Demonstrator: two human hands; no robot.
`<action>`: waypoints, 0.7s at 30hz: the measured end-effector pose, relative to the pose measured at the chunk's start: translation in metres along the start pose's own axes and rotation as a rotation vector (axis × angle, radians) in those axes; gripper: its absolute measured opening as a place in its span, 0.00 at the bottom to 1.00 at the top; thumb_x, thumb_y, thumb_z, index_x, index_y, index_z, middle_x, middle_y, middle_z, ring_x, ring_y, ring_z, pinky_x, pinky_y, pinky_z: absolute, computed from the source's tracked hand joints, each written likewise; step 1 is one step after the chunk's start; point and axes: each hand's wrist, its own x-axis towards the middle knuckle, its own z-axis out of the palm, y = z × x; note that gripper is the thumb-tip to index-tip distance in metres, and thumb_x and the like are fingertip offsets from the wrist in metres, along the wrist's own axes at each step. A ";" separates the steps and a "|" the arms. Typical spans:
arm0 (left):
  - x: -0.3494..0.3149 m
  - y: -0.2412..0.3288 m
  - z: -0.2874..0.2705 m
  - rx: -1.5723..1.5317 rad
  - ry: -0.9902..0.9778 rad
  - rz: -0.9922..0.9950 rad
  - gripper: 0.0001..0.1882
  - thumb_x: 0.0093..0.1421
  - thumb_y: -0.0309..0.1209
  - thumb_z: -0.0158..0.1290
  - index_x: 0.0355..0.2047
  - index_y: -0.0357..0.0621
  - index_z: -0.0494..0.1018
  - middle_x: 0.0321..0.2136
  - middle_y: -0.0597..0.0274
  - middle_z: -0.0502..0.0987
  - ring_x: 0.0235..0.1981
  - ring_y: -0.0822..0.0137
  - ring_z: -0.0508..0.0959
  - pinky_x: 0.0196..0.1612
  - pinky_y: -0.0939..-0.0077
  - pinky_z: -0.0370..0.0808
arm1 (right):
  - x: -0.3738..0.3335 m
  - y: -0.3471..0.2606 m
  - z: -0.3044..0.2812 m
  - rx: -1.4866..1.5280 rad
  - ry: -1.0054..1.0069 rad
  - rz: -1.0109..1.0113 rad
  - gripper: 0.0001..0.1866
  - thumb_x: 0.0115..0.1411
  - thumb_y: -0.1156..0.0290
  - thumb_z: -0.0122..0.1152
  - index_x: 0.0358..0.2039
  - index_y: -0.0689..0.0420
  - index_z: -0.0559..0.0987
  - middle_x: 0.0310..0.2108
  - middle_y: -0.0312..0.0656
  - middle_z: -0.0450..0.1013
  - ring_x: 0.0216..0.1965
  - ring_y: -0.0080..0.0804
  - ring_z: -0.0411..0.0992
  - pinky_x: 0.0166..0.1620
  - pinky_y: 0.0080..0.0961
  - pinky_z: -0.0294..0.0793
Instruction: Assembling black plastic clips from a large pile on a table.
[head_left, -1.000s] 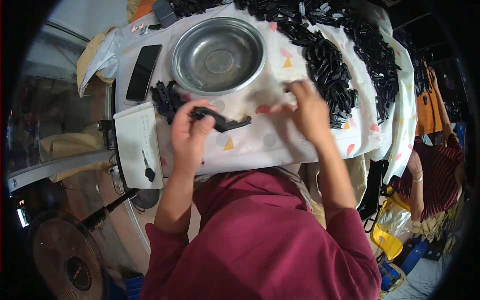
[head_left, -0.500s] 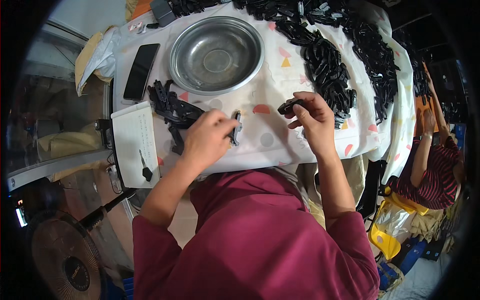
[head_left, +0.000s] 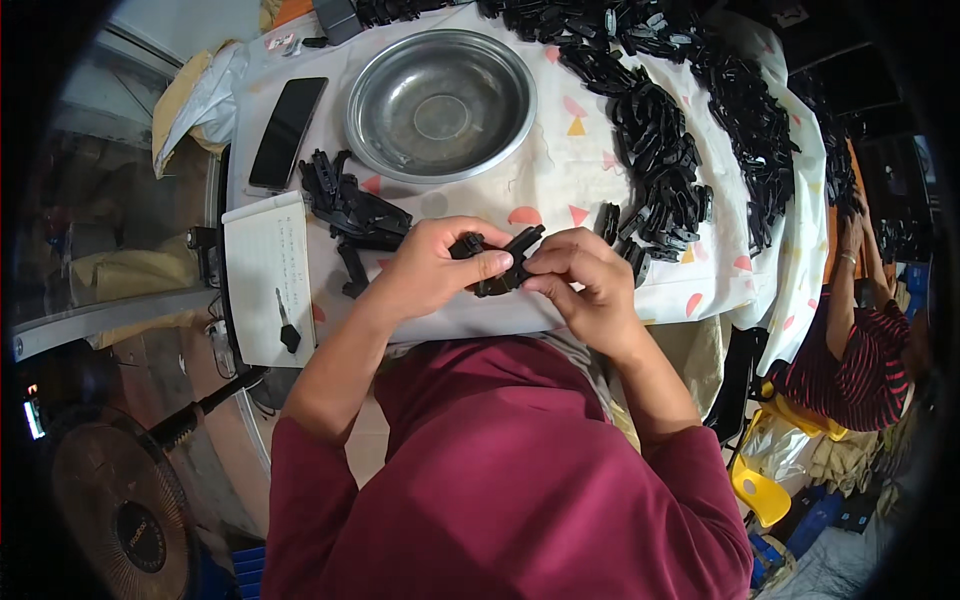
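My left hand (head_left: 432, 268) is closed around small black plastic parts (head_left: 515, 258), held just above the near side of the table. My right hand (head_left: 592, 285) pinches the right end of those same parts between thumb and fingers. Both hands meet in front of my body. What exactly the pieces are, and how they join, is too small and partly hidden by my fingers. Close to my left hand lies a small heap of black plastic pieces (head_left: 360, 215). Beyond my right hand spreads a larger pile of similar parts (head_left: 655, 150).
A steel basin (head_left: 440, 108) stands behind my hands, with a phone (head_left: 288, 132) to its left. An open notebook (head_left: 268, 260) carries a black-handled tool (head_left: 289, 335). A fan (head_left: 140, 530) is at lower left. Another person (head_left: 850, 340) works at far right.
My right hand has come left with its black part to meet my left hand. The left hand has lifted pieces off the cloth and shifted right. Both now grip parts together.
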 end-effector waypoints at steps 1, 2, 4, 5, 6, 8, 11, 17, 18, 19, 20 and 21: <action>0.000 0.001 0.000 0.000 -0.001 0.002 0.14 0.53 0.31 0.58 0.38 0.39 0.74 0.23 0.66 0.75 0.23 0.79 0.71 0.25 0.84 0.68 | -0.002 0.000 0.002 -0.002 0.000 -0.001 0.08 0.45 0.83 0.64 0.29 0.63 0.77 0.33 0.42 0.70 0.31 0.25 0.71 0.31 0.17 0.73; -0.001 0.001 0.000 0.210 0.021 0.133 0.15 0.52 0.32 0.58 0.38 0.39 0.74 0.23 0.65 0.75 0.23 0.79 0.71 0.25 0.83 0.69 | -0.005 0.001 0.005 0.010 0.035 0.029 0.08 0.45 0.83 0.65 0.28 0.63 0.77 0.33 0.42 0.70 0.31 0.25 0.71 0.31 0.17 0.73; -0.006 0.009 0.002 0.510 0.044 0.273 0.19 0.48 0.34 0.61 0.40 0.39 0.73 0.23 0.59 0.75 0.22 0.74 0.73 0.27 0.78 0.69 | -0.009 -0.002 0.008 0.019 0.095 0.040 0.09 0.45 0.82 0.65 0.29 0.63 0.77 0.32 0.43 0.70 0.32 0.28 0.71 0.32 0.20 0.73; -0.008 0.011 0.005 0.509 0.042 0.273 0.19 0.48 0.34 0.61 0.40 0.39 0.73 0.23 0.59 0.75 0.22 0.74 0.73 0.27 0.78 0.69 | -0.013 0.002 0.010 0.017 0.095 0.041 0.09 0.45 0.82 0.65 0.29 0.63 0.77 0.32 0.43 0.70 0.32 0.28 0.71 0.32 0.20 0.73; -0.008 0.011 0.009 0.528 0.041 0.340 0.20 0.47 0.35 0.61 0.39 0.40 0.73 0.23 0.58 0.75 0.22 0.70 0.74 0.27 0.77 0.70 | -0.018 0.010 0.012 0.007 0.145 0.021 0.10 0.45 0.81 0.65 0.31 0.63 0.76 0.33 0.43 0.70 0.32 0.29 0.71 0.33 0.22 0.74; -0.008 0.007 0.012 0.685 0.084 0.386 0.21 0.44 0.36 0.62 0.39 0.43 0.72 0.24 0.56 0.75 0.25 0.58 0.76 0.29 0.71 0.71 | -0.012 0.005 0.015 0.002 0.191 -0.004 0.11 0.46 0.80 0.65 0.33 0.63 0.76 0.33 0.44 0.70 0.32 0.31 0.72 0.33 0.23 0.74; -0.008 0.004 0.010 0.746 0.052 0.297 0.21 0.45 0.33 0.62 0.39 0.40 0.72 0.28 0.56 0.77 0.26 0.64 0.77 0.31 0.77 0.72 | -0.004 -0.008 0.015 -0.173 0.308 0.138 0.15 0.48 0.78 0.64 0.37 0.63 0.74 0.33 0.44 0.70 0.32 0.32 0.72 0.33 0.23 0.74; 0.022 0.015 -0.016 0.892 0.081 0.459 0.17 0.47 0.35 0.58 0.39 0.48 0.72 0.29 0.55 0.77 0.31 0.56 0.77 0.34 0.68 0.72 | 0.007 0.023 -0.004 -0.572 0.076 0.159 0.26 0.46 0.65 0.67 0.44 0.60 0.71 0.32 0.45 0.71 0.32 0.37 0.72 0.30 0.26 0.73; 0.032 0.020 -0.024 0.859 0.297 0.514 0.17 0.48 0.35 0.58 0.39 0.47 0.72 0.30 0.55 0.76 0.32 0.55 0.77 0.35 0.66 0.73 | 0.011 0.035 -0.014 -0.764 0.127 0.186 0.25 0.46 0.62 0.65 0.44 0.60 0.71 0.32 0.45 0.71 0.32 0.40 0.72 0.31 0.28 0.72; 0.044 0.034 -0.039 1.062 0.426 0.529 0.16 0.49 0.35 0.57 0.39 0.47 0.72 0.30 0.56 0.77 0.32 0.55 0.77 0.35 0.66 0.73 | 0.012 0.044 -0.022 -0.953 0.178 0.212 0.25 0.47 0.60 0.64 0.44 0.60 0.72 0.33 0.46 0.71 0.32 0.42 0.71 0.31 0.31 0.71; 0.055 0.044 -0.054 1.163 0.471 0.509 0.16 0.50 0.35 0.56 0.39 0.47 0.72 0.30 0.55 0.77 0.32 0.55 0.77 0.35 0.65 0.73 | 0.013 0.043 -0.025 -1.008 0.132 0.350 0.24 0.48 0.60 0.63 0.43 0.60 0.72 0.32 0.47 0.71 0.33 0.44 0.72 0.32 0.33 0.71; 0.066 0.050 -0.064 1.197 0.414 0.315 0.16 0.49 0.36 0.57 0.39 0.47 0.72 0.29 0.56 0.77 0.33 0.55 0.77 0.36 0.65 0.72 | 0.014 0.042 -0.026 -1.060 0.080 0.486 0.24 0.48 0.60 0.62 0.43 0.59 0.72 0.32 0.48 0.72 0.33 0.46 0.72 0.34 0.35 0.70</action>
